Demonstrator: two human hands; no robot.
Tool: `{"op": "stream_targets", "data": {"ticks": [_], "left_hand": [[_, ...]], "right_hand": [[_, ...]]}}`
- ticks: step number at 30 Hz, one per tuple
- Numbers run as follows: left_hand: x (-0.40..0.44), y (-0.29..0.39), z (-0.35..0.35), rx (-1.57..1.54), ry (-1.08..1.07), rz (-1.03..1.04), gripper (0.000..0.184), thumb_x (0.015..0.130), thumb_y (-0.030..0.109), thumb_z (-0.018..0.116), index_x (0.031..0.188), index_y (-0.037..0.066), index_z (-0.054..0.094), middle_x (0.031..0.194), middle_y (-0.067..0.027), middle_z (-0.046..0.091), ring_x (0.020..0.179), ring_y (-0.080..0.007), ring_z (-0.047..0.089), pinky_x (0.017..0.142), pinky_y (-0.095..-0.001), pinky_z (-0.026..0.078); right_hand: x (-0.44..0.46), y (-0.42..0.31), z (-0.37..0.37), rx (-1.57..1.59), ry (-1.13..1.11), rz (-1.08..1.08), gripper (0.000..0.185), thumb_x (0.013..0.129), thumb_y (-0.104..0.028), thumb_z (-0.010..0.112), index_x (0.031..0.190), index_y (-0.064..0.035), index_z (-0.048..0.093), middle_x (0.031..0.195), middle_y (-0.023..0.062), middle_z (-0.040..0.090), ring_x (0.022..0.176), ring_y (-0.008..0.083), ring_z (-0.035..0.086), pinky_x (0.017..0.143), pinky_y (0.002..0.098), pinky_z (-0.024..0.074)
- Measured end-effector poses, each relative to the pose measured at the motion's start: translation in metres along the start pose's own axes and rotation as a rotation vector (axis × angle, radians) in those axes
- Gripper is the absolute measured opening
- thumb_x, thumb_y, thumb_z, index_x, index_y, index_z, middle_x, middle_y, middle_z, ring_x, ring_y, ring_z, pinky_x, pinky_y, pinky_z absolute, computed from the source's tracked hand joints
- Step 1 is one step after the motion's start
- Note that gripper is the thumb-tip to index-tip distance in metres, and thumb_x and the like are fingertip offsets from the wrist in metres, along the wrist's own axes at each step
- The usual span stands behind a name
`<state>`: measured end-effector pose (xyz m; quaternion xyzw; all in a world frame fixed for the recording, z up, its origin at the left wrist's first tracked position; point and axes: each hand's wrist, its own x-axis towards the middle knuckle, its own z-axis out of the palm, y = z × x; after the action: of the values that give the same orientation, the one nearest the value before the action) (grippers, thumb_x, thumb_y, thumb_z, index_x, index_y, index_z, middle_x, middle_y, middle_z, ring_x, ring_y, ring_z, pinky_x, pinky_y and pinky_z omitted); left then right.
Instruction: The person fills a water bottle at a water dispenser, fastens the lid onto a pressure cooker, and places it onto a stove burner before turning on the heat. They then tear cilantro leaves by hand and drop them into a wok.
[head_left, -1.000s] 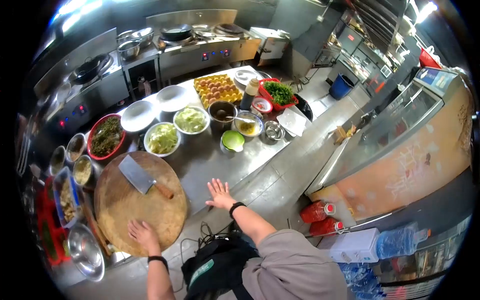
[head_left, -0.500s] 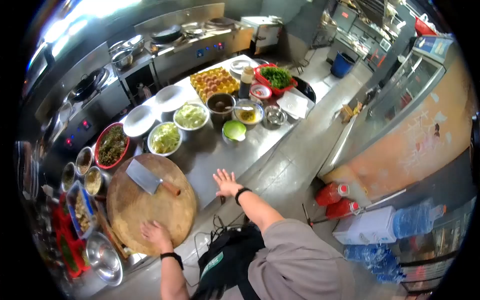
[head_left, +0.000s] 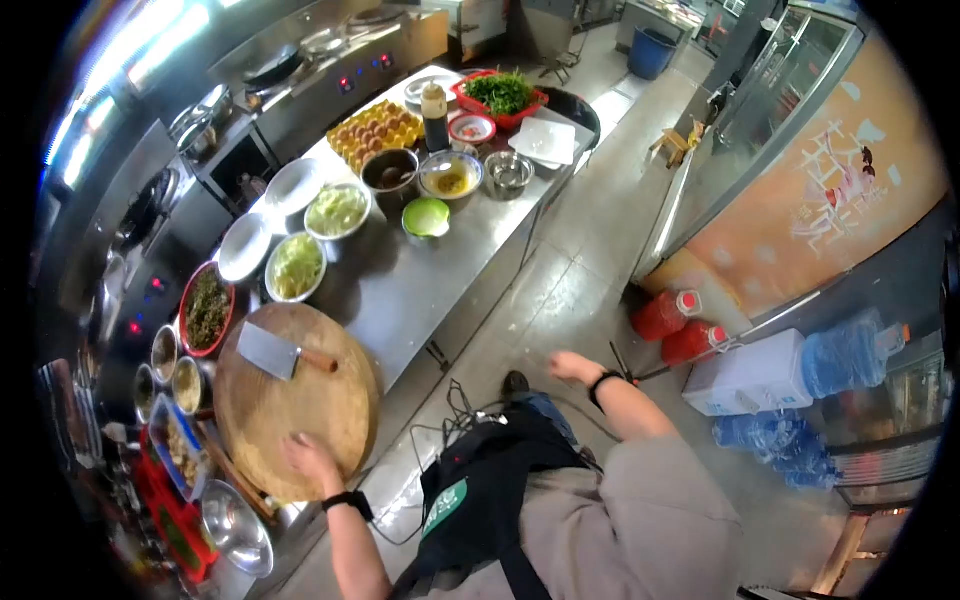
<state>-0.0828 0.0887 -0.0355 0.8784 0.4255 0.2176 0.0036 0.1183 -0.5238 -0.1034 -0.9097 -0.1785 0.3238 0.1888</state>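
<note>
My left hand rests at the near edge of a round wooden chopping board, its fingers out and nothing in them. Across the far half of that board lies a cleaver, its blade to the left and its wooden handle to the right. Out over the floor, away from the counter, my right hand is closed with its fingers curled in and no object showing. Beyond the board stand a bowl of shredded pale green vegetable and a second similar bowl.
On the steel counter are an egg tray, a sauce bottle, a red basket of greens and a green bowl. Left of the board sits a steel bowl. Cables lie on the floor; water bottles stand at right.
My right hand has swung right, away from the counter, and its spread fingers have curled in. My left hand stays on the board. The view has turned somewhat.
</note>
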Motion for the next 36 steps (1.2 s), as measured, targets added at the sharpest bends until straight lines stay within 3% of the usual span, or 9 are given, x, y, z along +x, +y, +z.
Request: {"op": "stream_targets", "data": {"ticks": [6,8,12,16,20,22,25,32,36], "left_hand": [[-0.004,0.002,-0.010,-0.221,-0.143,0.047,0.039,0.092,0.015,0.058,0.127,0.000,0.052,0.132,-0.0212,0.051,0.126,-0.0399,0.044,0.107,-0.0486,0.034],[-0.021,0.040,-0.018,-0.225,0.016,0.177,0.038,0.089,0.008,0.059,0.126,0.000,0.051,0.127,-0.0210,0.054,0.121,-0.0394,0.048,0.104,-0.0477,0.036],[-0.067,0.191,-0.042,-0.755,-0.754,0.244,0.032,0.090,0.012,0.062,0.119,0.000,0.057,0.116,-0.0191,0.061,0.108,-0.0334,0.059,0.093,-0.0400,0.047],[-0.134,0.346,-0.062,-0.483,-1.292,0.649,0.033,0.091,0.019,0.063,0.117,0.000,0.059,0.109,-0.0196,0.067,0.099,-0.0315,0.065,0.087,-0.0381,0.050],[-0.205,0.452,-0.026,-0.264,-1.405,0.836,0.035,0.089,0.023,0.064,0.115,0.000,0.060,0.108,-0.0200,0.067,0.098,-0.0331,0.066,0.086,-0.0383,0.051],[-0.221,0.506,-0.020,-0.272,-1.452,0.889,0.035,0.089,0.024,0.065,0.113,0.000,0.061,0.108,-0.0203,0.067,0.098,-0.0336,0.065,0.086,-0.0384,0.051],[-0.233,0.590,-0.040,-0.235,-1.525,0.931,0.034,0.089,0.022,0.064,0.115,-0.001,0.061,0.109,-0.0211,0.066,0.102,-0.0346,0.064,0.087,-0.0403,0.050],[-0.227,0.699,-0.020,-0.189,-1.416,1.102,0.036,0.089,0.025,0.063,0.116,0.000,0.061,0.115,-0.0205,0.064,0.105,-0.0368,0.062,0.092,-0.0410,0.049],[-0.216,0.773,0.001,-0.136,-1.528,1.163,0.039,0.091,0.026,0.061,0.120,0.000,0.059,0.116,-0.0211,0.063,0.109,-0.0359,0.060,0.092,-0.0407,0.048]], "right_hand": [[-0.153,0.108,0.038,0.175,-0.160,0.368,0.037,0.081,-0.030,0.064,0.107,-0.0054,0.070,0.111,0.0169,0.068,0.103,0.0361,0.064,0.089,0.0447,0.0497],[-0.175,0.123,0.053,0.266,-0.160,0.493,0.039,0.082,-0.032,0.065,0.112,-0.0066,0.069,0.115,0.0158,0.068,0.108,0.0342,0.063,0.093,0.0430,0.0489],[-0.189,0.149,0.067,0.343,-0.124,0.473,0.041,0.085,-0.032,0.065,0.117,-0.0076,0.068,0.118,0.0159,0.067,0.111,0.0328,0.062,0.096,0.0417,0.0478],[-0.186,0.196,0.071,0.396,0.036,0.468,0.027,0.088,-0.025,0.055,0.100,-0.0057,0.070,0.100,0.0182,0.070,0.084,0.0350,0.067,0.069,0.0473,0.0526],[-0.210,0.279,0.032,0.420,0.156,0.528,0.022,0.088,-0.021,0.058,0.096,-0.0038,0.070,0.087,0.0134,0.070,0.079,0.0264,0.067,0.073,0.0378,0.0520],[-0.238,0.307,0.006,0.927,0.261,0.676,0.022,0.087,-0.022,0.060,0.097,-0.0037,0.069,0.095,0.0171,0.069,0.089,0.0327,0.065,0.081,0.0417,0.0509],[-0.260,0.349,-0.022,0.792,0.288,0.806,0.025,0.087,-0.027,0.063,0.096,-0.0046,0.069,0.099,0.0164,0.069,0.094,0.0322,0.065,0.083,0.0417,0.0504],[-0.199,0.405,-0.082,0.729,0.309,0.745,0.028,0.087,-0.027,0.064,0.104,-0.0058,0.067,0.108,0.0174,0.067,0.102,0.0350,0.063,0.086,0.0435,0.0497],[-0.125,0.420,-0.173,0.604,0.422,0.488,0.026,0.089,-0.022,0.062,0.105,-0.0023,0.065,0.092,0.0149,0.069,0.087,0.0269,0.066,0.078,0.0383,0.0512]]}}
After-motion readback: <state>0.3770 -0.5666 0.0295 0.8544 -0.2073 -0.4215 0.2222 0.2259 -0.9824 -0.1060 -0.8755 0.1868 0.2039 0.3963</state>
